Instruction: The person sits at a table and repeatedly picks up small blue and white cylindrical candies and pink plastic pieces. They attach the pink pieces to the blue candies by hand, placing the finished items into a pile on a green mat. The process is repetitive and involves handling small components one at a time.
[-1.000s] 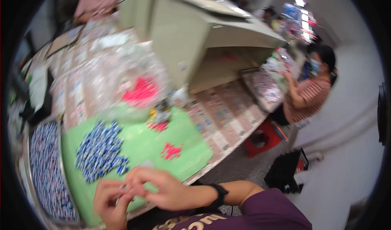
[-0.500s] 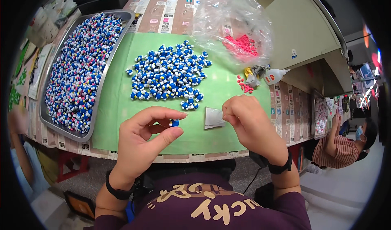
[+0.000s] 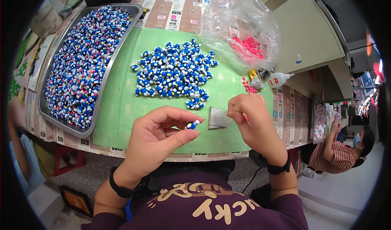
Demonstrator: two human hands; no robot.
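Note:
Between the thumb and fingers of my left hand (image 3: pixel 165 134) is a small blue-and-white figurine (image 3: pixel 192 125). My right hand (image 3: pixel 254 122) is closed in a pinch, its fingertips at the edge of a small white pad (image 3: pixel 218 118). A bit of a small pink piece (image 3: pixel 245 117) shows under its curled fingers; whether the fingertips pinch another is hidden. Beyond my hands, a heap of similar blue-and-white figurines (image 3: pixel 175 73) lies on a green mat (image 3: pixel 118 120). Several loose pink pieces (image 3: pixel 248 85) lie just past my right hand.
A metal tray (image 3: pixel 90 116) full of figurines with pink parts stands at left. At the back right, a clear plastic bag (image 3: pixel 220 22) holds more pink pieces. Next to it are a white squeeze bottle (image 3: pixel 279 79) and a cabinet (image 3: pixel 301 34). A co-worker (image 3: pixel 338 150) sits far right.
My left hand has moved right, toward the white pad, with the figurine turned to show more of it. My right hand has shifted slightly right, and a pink piece now shows under its fingers.

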